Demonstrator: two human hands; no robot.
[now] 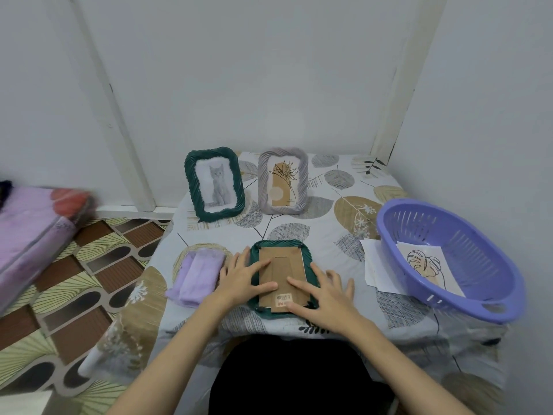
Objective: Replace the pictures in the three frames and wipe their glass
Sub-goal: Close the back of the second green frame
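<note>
A dark green frame (pixel 281 244) lies face down at the table's front, its brown cardboard back (pixel 281 265) up. My left hand (pixel 239 275) rests flat on the frame's left side, fingers straight on the cardboard. My right hand (pixel 321 292) presses flat on the lower right of the back. A second green frame (pixel 214 184) with a grey cat picture stands at the back left. Beside it stands a grey-lilac frame (pixel 282 181) with a line-drawn plant picture. A folded lilac cloth (pixel 196 275) lies left of my left hand.
A purple plastic basket (pixel 449 259) at the right holds a leaf line-drawing print (pixel 428 265); white paper (pixel 374 265) pokes out beneath it. The table (pixel 344 223) has a leaf-patterned cover and stands in a wall corner. A pink mattress (pixel 33 232) lies on the floor at left.
</note>
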